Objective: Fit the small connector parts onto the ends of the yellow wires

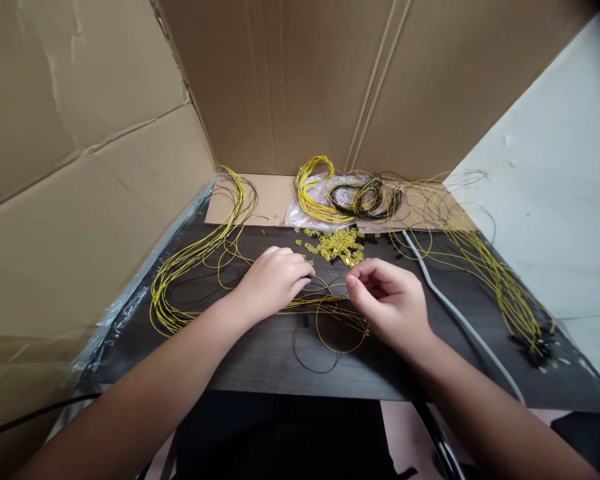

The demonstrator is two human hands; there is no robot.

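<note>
My left hand point(279, 279) is closed just left of the yellow caps, its fingers bent down with the thumb near them. What sits between those fingertips is too small to make out. My right hand point(393, 297) pinches a thin wire point(338, 285) between thumb and forefinger. Below and between both hands runs a bundle of yellow and black wires point(313, 305), with one yellow loop hanging toward the front edge. Just beyond the fingertips lies a heap of small clear-yellow caps point(341, 245), with black pieces point(370, 237) beside it.
Cardboard walls point(300, 87) stand at the back and left. Coiled yellow wire point(310, 193) and coiled black wire point(363, 200) rest on plastic at the back. A grey cable point(447, 303) crosses the dark tabletop point(280, 373). More yellow wires point(510, 300) with black ends lie right.
</note>
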